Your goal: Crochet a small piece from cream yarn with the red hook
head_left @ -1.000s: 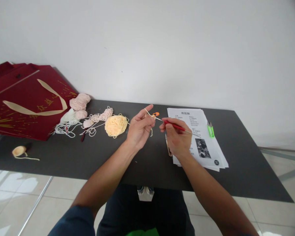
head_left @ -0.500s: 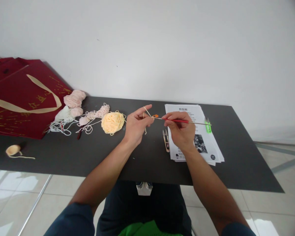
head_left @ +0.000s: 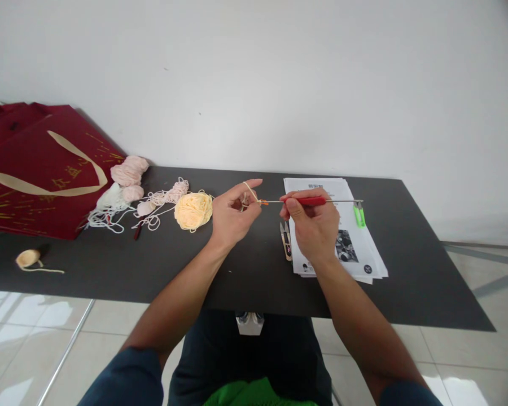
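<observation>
My right hand [head_left: 311, 217] grips the red handle of a crochet hook [head_left: 311, 201], held level above the printed sheets. Its thin metal shaft runs left to the fingertips of my left hand [head_left: 232, 217]. That hand pinches cream yarn [head_left: 249, 190], which loops over its raised index finger. A small orange stitch marker [head_left: 263, 202] sits at the pinch, where the hook's tip meets the yarn; the stitches themselves are too small to make out. A pale yellow yarn ball [head_left: 193, 211] lies just left of my left hand.
Printed sheets [head_left: 355, 265] lie under my right hand, with green thread snips [head_left: 359, 215] on them and another pair of snips [head_left: 285, 241] beside them. Pink yarn [head_left: 130, 170], white yarn [head_left: 110, 208] and a dark red bag [head_left: 38, 169] stand left. A small cream piece [head_left: 28, 259] lies near the front edge.
My right hand has turned the crochet hook, so more of its red handle shows. The orange marker now hangs lower at my left fingertips, and my left hand has shifted slightly left.
</observation>
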### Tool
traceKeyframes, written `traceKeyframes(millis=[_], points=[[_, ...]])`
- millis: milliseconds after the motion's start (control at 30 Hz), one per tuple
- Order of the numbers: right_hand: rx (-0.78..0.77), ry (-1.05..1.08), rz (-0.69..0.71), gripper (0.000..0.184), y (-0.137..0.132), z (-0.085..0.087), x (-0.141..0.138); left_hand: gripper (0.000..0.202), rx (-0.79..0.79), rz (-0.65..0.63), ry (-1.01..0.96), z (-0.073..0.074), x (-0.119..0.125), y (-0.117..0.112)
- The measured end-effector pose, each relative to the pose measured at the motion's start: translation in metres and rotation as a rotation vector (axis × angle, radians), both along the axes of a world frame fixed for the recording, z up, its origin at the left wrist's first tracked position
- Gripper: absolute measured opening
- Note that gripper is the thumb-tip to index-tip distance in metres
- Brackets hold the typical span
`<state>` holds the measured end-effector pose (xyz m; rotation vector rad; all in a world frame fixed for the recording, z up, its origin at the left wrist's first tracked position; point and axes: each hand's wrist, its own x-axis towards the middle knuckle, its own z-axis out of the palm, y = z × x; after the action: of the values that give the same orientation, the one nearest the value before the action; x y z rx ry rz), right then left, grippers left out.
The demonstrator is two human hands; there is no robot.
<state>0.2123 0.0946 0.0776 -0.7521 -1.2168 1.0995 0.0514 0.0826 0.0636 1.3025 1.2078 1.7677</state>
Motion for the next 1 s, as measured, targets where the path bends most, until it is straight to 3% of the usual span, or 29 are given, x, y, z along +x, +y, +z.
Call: traceKeyframes(millis=[167,300,500,667,900,1000], points=[[0.008,0.031,0.084,0.018,0.004,-0.001,0.008,0.042,-0.059,-0.23,-0.197,-0.001,-0.007,0.004],[-0.003,0.102,0.148,0.019,0.006,-0.002,0.009,0.04,-0.112,-0.288,-0.285,0.001,-0.006,0.004],[-0.177,0.288,0.225,0.021,0.01,-0.007,0.0,0.025,-0.116,-0.193,-0.243,0.002,0.0,0.0],[-0.298,0.342,0.168,0.024,0.006,-0.011,-0.01,0.017,-0.11,-0.12,-0.235,-0.003,0.003,0.001],[-0.295,0.343,0.165,0.022,0.004,-0.013,-0.014,0.011,-0.046,-0.103,-0.273,-0.002,0.002,0.002],[-0.28,0.332,0.17,0.02,0.003,-0.013,-0.014,0.023,-0.058,-0.094,-0.247,-0.001,0.002,0.002]])
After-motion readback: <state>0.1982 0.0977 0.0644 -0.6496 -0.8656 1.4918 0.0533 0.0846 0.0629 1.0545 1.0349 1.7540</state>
